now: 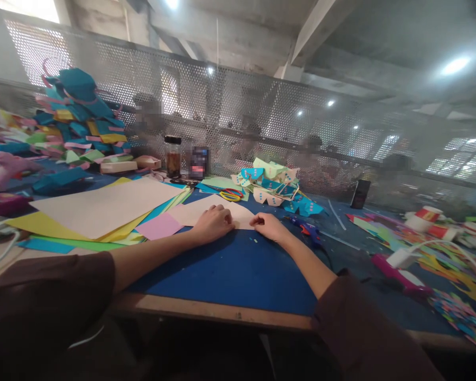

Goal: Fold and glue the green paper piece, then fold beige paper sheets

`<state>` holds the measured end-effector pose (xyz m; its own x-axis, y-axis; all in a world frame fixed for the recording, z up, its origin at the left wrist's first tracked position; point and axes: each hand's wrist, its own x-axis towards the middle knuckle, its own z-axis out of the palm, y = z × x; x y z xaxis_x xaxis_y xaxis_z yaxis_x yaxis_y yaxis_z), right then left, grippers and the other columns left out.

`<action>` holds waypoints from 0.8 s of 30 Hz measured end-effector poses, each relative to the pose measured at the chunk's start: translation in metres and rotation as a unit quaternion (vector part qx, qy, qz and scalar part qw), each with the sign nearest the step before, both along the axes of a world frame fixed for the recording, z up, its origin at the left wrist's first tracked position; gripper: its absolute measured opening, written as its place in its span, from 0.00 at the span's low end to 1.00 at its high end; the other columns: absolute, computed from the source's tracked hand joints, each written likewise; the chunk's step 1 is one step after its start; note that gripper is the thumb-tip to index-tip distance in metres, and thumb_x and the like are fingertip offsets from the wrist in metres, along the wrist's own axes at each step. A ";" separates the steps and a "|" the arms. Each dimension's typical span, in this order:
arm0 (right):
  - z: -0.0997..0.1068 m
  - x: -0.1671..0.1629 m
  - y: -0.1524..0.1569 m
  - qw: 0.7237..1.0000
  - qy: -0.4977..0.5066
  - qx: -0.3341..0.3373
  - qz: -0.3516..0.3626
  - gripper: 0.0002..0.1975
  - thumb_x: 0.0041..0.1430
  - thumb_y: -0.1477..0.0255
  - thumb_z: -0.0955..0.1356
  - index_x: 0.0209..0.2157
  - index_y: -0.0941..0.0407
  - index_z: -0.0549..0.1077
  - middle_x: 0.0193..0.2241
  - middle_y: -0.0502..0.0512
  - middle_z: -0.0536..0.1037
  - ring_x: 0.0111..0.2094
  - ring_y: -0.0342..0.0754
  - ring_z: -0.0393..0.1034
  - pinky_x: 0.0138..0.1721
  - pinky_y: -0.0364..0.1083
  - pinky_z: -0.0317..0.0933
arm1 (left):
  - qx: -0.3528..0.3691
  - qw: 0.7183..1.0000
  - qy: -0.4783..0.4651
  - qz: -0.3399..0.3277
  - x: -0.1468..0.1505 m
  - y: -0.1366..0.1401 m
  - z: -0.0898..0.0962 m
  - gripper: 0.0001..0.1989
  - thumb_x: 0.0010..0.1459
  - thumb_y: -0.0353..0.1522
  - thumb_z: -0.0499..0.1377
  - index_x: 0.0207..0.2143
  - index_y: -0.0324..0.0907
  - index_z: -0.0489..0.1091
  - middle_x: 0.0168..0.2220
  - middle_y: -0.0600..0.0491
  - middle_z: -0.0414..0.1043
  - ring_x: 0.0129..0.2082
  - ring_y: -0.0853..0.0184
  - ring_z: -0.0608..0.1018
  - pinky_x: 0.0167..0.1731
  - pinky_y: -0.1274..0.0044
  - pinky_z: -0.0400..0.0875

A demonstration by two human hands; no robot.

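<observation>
Because the curled fingers cover part of it, the pale sheet shows only partly, lying on the blue tabletop under both hands. The left hand presses palm-down on it, loosely bent; whether it grips anything, I cannot tell. The right hand has thumb and fingertips drawn together, pinching the sheet's three o'clock end. From the hands, stacked paper sits at nine o'clock, a jar at eleven, scissors at twelve, dotted paper shapes at one and a glue gun at three. Print on the red-and-white container, farther toward three, is too blurred to read. Dark sleeves run off the lower edge. A perforated screen crosses beyond, blurring people behind it; lamps glow under a concrete ceiling.
</observation>
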<state>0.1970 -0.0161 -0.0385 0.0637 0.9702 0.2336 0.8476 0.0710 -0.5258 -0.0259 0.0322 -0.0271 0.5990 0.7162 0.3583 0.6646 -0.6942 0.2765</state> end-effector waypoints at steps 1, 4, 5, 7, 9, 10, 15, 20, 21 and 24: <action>0.000 0.002 0.000 1.000 0.019 -0.012 0.005 0.12 0.50 0.82 0.68 0.34 0.55 0.79 0.36 0.52 0.83 0.39 0.47 0.77 0.42 0.43 0.66 | -0.001 1.000 0.000 0.000 0.000 0.000 0.000 0.08 0.57 0.37 0.59 0.33 0.43 0.74 0.41 0.45 0.74 0.45 0.55 0.75 0.46 0.68 0.70; 0.004 0.006 0.000 0.996 0.078 -0.037 0.016 0.14 0.48 0.85 0.66 0.34 0.57 0.79 0.36 0.54 0.83 0.40 0.47 0.77 0.45 0.44 0.67 | -0.003 1.000 -0.001 0.000 0.000 0.001 0.000 0.08 0.57 0.37 0.59 0.33 0.43 0.75 0.40 0.46 0.74 0.45 0.54 0.74 0.45 0.67 0.70; 0.006 0.007 -0.001 0.995 0.093 -0.041 0.015 0.15 0.47 0.86 0.66 0.33 0.57 0.78 0.36 0.55 0.83 0.40 0.47 0.77 0.45 0.44 0.67 | -0.003 1.000 -0.001 0.000 0.000 0.001 -0.001 0.08 0.57 0.37 0.59 0.33 0.43 0.75 0.40 0.46 0.74 0.45 0.54 0.74 0.46 0.67 0.70; 0.010 0.010 -0.004 0.992 0.118 -0.049 0.010 0.15 0.46 0.87 0.65 0.33 0.58 0.78 0.35 0.56 0.83 0.39 0.47 0.77 0.44 0.44 0.67 | -0.005 1.000 -0.003 -0.003 0.000 0.002 -0.001 0.09 0.57 0.38 0.58 0.33 0.43 0.75 0.40 0.46 0.74 0.45 0.54 0.74 0.46 0.67 0.69; 0.014 0.013 -0.007 0.989 0.135 -0.056 0.009 0.16 0.45 0.88 0.65 0.33 0.59 0.78 0.34 0.55 0.83 0.38 0.46 0.77 0.42 0.43 0.68 | -0.011 1.000 -0.007 -0.008 -0.001 0.002 0.000 0.10 0.58 0.39 0.58 0.34 0.43 0.75 0.41 0.45 0.74 0.45 0.55 0.74 0.46 0.67 0.69; 0.015 0.014 -0.008 0.988 0.141 -0.058 0.008 0.16 0.44 0.88 0.65 0.32 0.59 0.78 0.33 0.55 0.82 0.37 0.46 0.76 0.41 0.43 0.68 | -0.015 1.000 -0.008 -0.010 -0.001 0.002 0.000 0.11 0.58 0.40 0.58 0.34 0.43 0.75 0.41 0.45 0.74 0.45 0.54 0.74 0.46 0.66 0.69; 0.020 0.026 -0.013 0.986 0.148 -0.071 -0.007 0.16 0.44 0.88 0.64 0.32 0.60 0.78 0.30 0.55 0.82 0.35 0.46 0.76 0.39 0.42 0.67 | -0.019 1.000 -0.005 -0.008 -0.001 0.001 0.001 0.10 0.58 0.39 0.58 0.34 0.43 0.75 0.42 0.45 0.74 0.46 0.53 0.74 0.46 0.66 0.69; 0.020 0.036 -0.015 0.988 0.133 -0.074 -0.019 0.19 0.42 0.89 0.62 0.33 0.60 0.78 0.30 0.55 0.82 0.35 0.46 0.76 0.37 0.41 0.67 | -0.022 1.000 -0.004 -0.008 -0.001 0.001 0.002 0.11 0.58 0.39 0.58 0.34 0.43 0.75 0.41 0.45 0.73 0.46 0.53 0.74 0.46 0.66 0.69; 0.019 0.038 -0.015 0.989 0.128 -0.073 -0.020 0.20 0.42 0.90 0.61 0.33 0.61 0.78 0.30 0.55 0.82 0.35 0.45 0.76 0.37 0.41 0.67 | -0.021 1.000 -0.005 -0.009 -0.001 0.001 0.001 0.11 0.58 0.40 0.57 0.34 0.43 0.75 0.42 0.45 0.73 0.46 0.53 0.74 0.46 0.65 0.69; 0.017 0.042 -0.014 0.992 0.101 -0.069 -0.024 0.21 0.43 0.91 0.61 0.33 0.60 0.78 0.31 0.55 0.82 0.35 0.45 0.76 0.37 0.40 0.66 | -0.016 1.000 -0.005 -0.010 -0.001 0.002 0.000 0.11 0.58 0.40 0.57 0.34 0.43 0.75 0.41 0.45 0.73 0.45 0.53 0.74 0.46 0.65 0.69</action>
<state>0.2391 -0.0301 -0.0220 0.1422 0.9868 0.0770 0.7246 -0.0508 -0.6873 -0.0268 0.0342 -0.0271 0.6101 0.7151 0.3411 0.6477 -0.6981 0.3052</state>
